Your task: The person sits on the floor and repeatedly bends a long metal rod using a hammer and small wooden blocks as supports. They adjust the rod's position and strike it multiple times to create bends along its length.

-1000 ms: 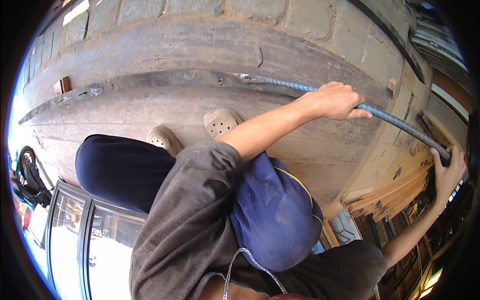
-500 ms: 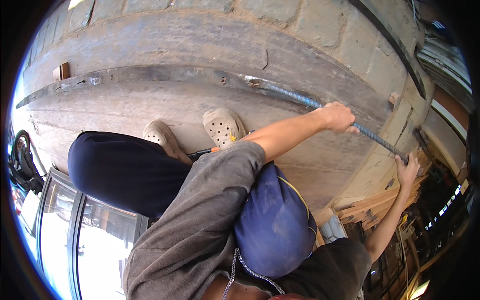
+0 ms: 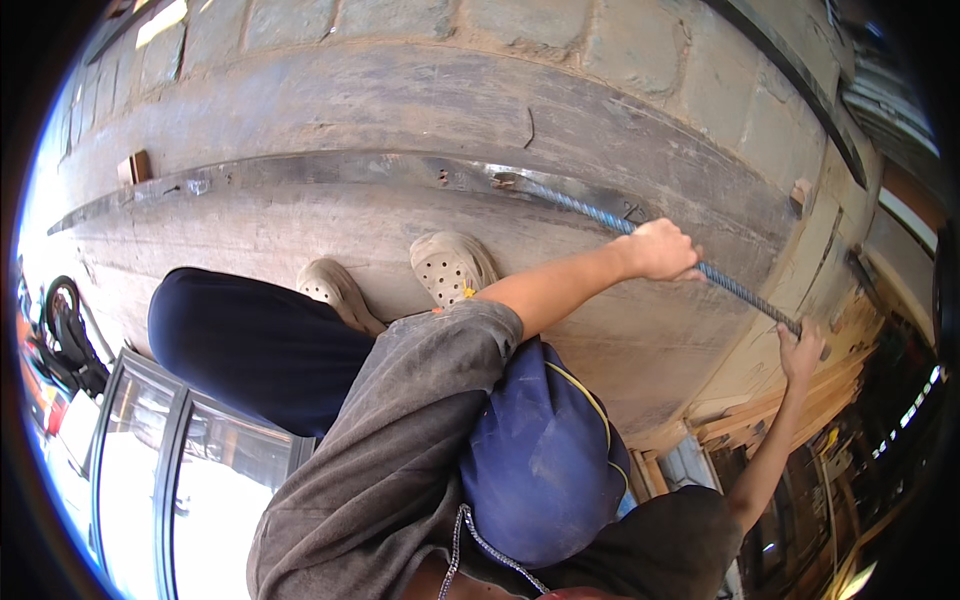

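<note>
A worn grey concrete floor [image 3: 300,120] fills the view. On it lies a long ridged steel bar [image 3: 600,215]. The left hand [image 3: 665,250] and right hand [image 3: 800,350] are apart, each closed around it. Two beige clogs [image 3: 450,265] stand nearby.

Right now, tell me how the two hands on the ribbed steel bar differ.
The left hand grips the ribbed steel bar mid-length in a closed fist, in sunlight; the right hand holds it near its far end, reaching up from below, in shade. Both close around the same bar.
</note>
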{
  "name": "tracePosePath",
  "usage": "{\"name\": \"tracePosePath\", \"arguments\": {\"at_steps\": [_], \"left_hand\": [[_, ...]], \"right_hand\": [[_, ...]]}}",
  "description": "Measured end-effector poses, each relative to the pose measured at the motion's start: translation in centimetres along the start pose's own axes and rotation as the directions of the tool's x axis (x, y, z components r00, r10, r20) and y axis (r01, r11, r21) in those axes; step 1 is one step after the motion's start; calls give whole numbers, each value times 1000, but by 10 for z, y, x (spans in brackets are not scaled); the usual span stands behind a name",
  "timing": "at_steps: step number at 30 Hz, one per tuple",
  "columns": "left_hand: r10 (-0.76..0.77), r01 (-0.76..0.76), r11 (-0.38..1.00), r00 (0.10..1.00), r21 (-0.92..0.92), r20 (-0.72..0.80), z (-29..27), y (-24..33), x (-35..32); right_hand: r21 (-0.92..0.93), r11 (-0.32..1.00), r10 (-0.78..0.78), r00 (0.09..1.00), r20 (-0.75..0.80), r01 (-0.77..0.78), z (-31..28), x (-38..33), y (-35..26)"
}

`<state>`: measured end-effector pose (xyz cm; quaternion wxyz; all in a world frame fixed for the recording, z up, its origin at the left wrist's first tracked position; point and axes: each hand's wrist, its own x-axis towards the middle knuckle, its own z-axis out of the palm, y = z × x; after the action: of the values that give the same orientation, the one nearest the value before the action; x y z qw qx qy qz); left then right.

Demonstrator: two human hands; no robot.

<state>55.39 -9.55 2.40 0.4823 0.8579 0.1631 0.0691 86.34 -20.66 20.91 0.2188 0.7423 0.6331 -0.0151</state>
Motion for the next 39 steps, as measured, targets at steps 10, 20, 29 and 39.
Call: {"name": "tracePosePath", "arguments": {"at_steps": [10,20,29,39], "left_hand": [[-171,192,974,971,118,-168,10,-7,15],[-236,262,956,954,132,-185,13,-21,29],[-244,245,957,969,155,-20,15,-16,23],[116,-31,971,926,236,-359,2,-22,-67]], "right_hand": [[103,995,-19,955,295,-12,11,45,16],[118,992,-71,969,236,44,40,87,27],[165,983,-130,952,276,86,55,69,22],[-94,986,152,968,202,-135,66,63,5]]}}
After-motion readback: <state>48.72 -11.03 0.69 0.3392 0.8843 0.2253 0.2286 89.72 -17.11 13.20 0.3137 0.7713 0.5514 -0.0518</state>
